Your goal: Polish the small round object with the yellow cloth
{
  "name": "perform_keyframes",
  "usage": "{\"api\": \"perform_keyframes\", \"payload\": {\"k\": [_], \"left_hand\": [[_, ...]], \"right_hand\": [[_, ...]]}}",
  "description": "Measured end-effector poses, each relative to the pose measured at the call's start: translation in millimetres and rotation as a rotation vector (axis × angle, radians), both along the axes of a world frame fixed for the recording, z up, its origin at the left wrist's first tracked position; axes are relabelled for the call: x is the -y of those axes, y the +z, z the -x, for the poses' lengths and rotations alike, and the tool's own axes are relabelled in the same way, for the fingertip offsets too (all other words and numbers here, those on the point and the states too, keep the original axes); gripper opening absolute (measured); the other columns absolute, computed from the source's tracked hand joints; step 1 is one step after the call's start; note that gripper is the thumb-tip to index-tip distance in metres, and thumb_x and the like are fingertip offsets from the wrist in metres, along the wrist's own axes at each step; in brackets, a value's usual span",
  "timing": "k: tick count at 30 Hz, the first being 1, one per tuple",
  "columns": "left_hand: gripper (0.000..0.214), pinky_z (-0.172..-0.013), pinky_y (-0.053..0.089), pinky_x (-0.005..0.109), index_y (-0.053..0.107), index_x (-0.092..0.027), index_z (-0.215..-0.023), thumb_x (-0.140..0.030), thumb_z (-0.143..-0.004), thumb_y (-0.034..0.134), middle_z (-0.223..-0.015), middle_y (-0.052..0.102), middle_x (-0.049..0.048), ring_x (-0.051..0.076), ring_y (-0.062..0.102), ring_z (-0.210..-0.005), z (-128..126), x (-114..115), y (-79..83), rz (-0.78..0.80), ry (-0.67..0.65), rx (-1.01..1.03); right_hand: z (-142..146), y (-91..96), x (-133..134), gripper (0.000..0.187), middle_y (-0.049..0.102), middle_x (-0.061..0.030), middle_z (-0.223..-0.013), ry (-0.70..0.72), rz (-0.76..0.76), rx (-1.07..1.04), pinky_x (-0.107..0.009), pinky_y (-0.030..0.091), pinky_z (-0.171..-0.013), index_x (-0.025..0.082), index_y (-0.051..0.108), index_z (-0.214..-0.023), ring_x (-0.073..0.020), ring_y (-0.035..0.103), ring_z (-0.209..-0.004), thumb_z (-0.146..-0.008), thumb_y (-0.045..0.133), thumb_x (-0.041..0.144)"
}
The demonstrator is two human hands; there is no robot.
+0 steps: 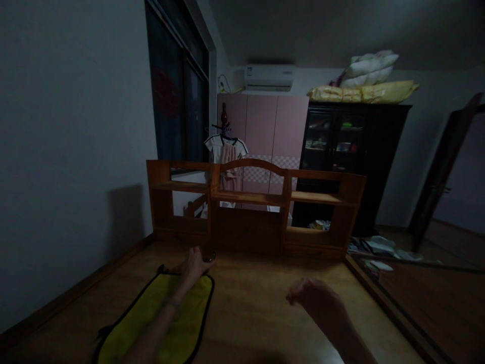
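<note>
My left hand [194, 265] reaches forward over the far corner of a yellow cloth with black edging [159, 318] that lies on a wooden surface [257, 308]. Its fingers are closed round a small dark object [208, 258] I cannot identify. My right hand [308, 296] hovers above the bare wood to the right, fingers curled inward in a loose fist, nothing visible in it. Both hands are a short way in front of a low wooden shelf unit [253, 202].
The room is dim. The shelf unit's compartments look bare. Behind it hang clothes on a rack [226, 146], a pink wardrobe [273, 131] and a dark glass cabinet [341, 146] topped with bedding [364, 83]. Papers [379, 246] litter the floor at right. A wall runs along the left.
</note>
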State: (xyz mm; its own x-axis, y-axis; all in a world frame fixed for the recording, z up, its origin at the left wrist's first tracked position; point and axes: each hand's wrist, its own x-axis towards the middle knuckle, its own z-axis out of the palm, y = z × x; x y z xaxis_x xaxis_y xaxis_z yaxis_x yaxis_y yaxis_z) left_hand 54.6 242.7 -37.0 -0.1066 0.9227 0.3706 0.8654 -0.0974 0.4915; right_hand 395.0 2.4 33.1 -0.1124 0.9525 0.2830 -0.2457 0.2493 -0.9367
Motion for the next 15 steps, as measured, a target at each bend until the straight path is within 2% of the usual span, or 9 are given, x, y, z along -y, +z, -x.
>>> {"api": "perform_keyframes", "payload": {"k": [2, 4, 6, 8, 12, 15], "left_hand": [[0.066, -0.084, 0.046, 0.035, 0.047, -0.015, -0.110, -0.049, -0.058, 0.069, -0.110, 0.050, 0.0115, 0.026, 0.055, -0.101, -21, 13, 14.2, -0.114, -0.137, 0.074], [0.069, -0.088, 0.045, 0.035, 0.045, -0.017, -0.114, -0.047, -0.058, 0.071, -0.112, 0.048, 0.0097, 0.025, 0.054, -0.104, -48, 32, 30.9, -0.211, -0.319, 0.130], [0.073, -0.090, 0.044, 0.035, 0.043, -0.018, -0.117, -0.045, -0.056, 0.074, -0.113, 0.047, 0.0088, 0.024, 0.053, -0.106, -77, 52, 45.4, -0.274, -0.490, 0.164], [0.076, -0.093, 0.043, 0.036, 0.043, -0.021, -0.120, -0.046, -0.055, 0.075, -0.117, 0.046, 0.0086, 0.025, 0.052, -0.109, -104, 72, 53.6, -0.310, -0.595, 0.185], [0.081, -0.093, 0.042, 0.038, 0.046, -0.022, -0.121, -0.050, -0.051, 0.077, -0.116, 0.051, 0.0089, 0.027, 0.051, -0.108, -142, 99, 47.9, -0.250, -0.700, 0.129], [0.084, -0.098, 0.037, 0.042, 0.046, -0.022, -0.124, -0.055, -0.053, 0.075, -0.119, 0.051, 0.0114, 0.030, 0.048, -0.113, -158, 103, 35.4, -0.194, -0.722, 0.063]], "right_hand": [[3, -6.5, -43, 0.044, 0.070, -0.0090, -0.074, -0.020, 0.106, 0.027, -0.039, 0.050, -0.071, 0.017, 0.068, -0.071, -0.0221, 0.066, -0.069, -0.079, 0.053, 0.057], [9, -13.7, -78, 0.042, 0.070, -0.0095, -0.074, -0.028, 0.162, 0.069, -0.037, 0.050, -0.063, 0.014, 0.068, -0.081, -0.0197, 0.065, -0.058, -0.076, 0.059, 0.055], [16, -21.3, -99, 0.043, 0.071, -0.0079, -0.078, -0.037, 0.176, 0.093, -0.033, 0.050, -0.056, 0.016, 0.066, -0.093, -0.0181, 0.064, -0.054, -0.073, 0.063, 0.054], [24, -28.6, -107, 0.047, 0.071, -0.0067, -0.082, -0.041, 0.183, 0.103, -0.031, 0.049, -0.053, 0.018, 0.063, -0.100, -0.0188, 0.065, -0.055, -0.071, 0.064, 0.056], [33, -42.9, -107, 0.055, 0.071, -0.0076, -0.084, -0.092, 0.204, 0.072, -0.033, 0.052, -0.058, 0.019, 0.062, -0.104, -0.0240, 0.067, -0.070, -0.071, 0.059, 0.063], [35, -54.9, -108, 0.056, 0.071, -0.0098, -0.087, -0.175, 0.232, 0.032, -0.034, 0.053, -0.063, 0.018, 0.065, -0.098, -0.0268, 0.067, -0.080, -0.070, 0.058, 0.066]]}}
